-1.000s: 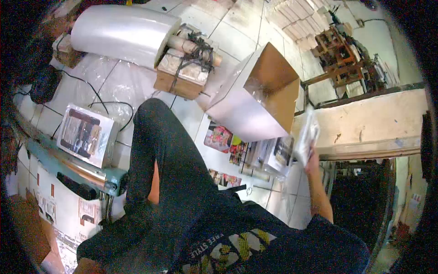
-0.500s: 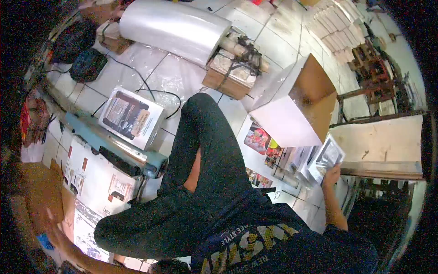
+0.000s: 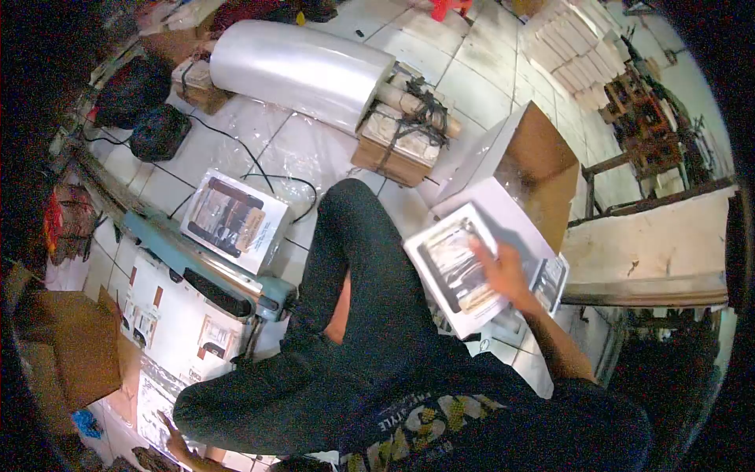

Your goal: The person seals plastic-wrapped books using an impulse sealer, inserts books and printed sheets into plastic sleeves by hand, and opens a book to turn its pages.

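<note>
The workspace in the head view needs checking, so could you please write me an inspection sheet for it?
Surface: white tiled floor, partly covered by clear film.
Job's things: printed white pack in hand; similar pack beside the blue-green bar.
Clutter: large film roll, tied bundle, open carton.
Left hand: fingers spread, near a printed white surface; contact unclear.
Right hand: fingers on the printed white pack.
Cables: black cable loops near the similar pack.
Surroundings: pale board at image right; pale stacks farther off.
</note>
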Action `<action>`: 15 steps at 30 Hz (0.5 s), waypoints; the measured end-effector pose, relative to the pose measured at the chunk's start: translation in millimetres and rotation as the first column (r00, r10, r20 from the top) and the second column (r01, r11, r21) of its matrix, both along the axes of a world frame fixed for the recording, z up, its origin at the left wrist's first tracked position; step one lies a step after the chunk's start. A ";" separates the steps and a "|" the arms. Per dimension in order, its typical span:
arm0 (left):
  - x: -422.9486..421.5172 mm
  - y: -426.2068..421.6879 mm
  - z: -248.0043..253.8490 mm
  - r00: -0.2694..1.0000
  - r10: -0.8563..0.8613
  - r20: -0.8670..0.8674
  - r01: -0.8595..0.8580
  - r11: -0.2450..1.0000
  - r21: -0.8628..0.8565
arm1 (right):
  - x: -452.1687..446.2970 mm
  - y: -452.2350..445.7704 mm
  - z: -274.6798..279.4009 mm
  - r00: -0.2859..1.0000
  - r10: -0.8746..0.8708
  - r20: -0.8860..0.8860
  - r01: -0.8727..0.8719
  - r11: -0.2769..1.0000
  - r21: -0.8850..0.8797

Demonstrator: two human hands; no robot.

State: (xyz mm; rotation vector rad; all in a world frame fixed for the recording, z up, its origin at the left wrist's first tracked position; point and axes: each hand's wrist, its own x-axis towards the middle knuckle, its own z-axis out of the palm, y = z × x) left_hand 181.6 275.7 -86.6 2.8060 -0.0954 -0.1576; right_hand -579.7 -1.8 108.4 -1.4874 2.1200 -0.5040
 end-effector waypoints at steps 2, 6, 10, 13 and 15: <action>-1.4 7.5 5.7 0.998 0.037 0.054 -0.038 0.999 0.029 | -24.5 -11.2 -42.2 0.998 0.021 -0.066 -0.020 1.000 0.018; 6.1 29.2 10.7 0.983 0.132 0.127 -0.141 0.988 0.058 | -44.5 -51.8 -58.8 0.996 -0.006 -0.090 -0.001 0.998 -0.069; 30.2 43.9 8.7 0.949 0.214 0.232 -0.256 0.952 0.170 | -173.9 -75.3 -195.4 0.412 0.271 -0.870 -0.419 0.904 0.083; 48.6 30.0 9.1 0.882 0.317 0.348 -0.425 0.855 0.297 | -134.1 -94.2 -166.2 0.898 0.272 -0.347 -0.248 0.962 0.112; 47.7 41.2 43.8 0.980 0.166 0.112 -0.173 0.983 0.063 | -110.5 -100.4 -162.6 0.654 0.181 -0.735 -0.620 0.684 -0.383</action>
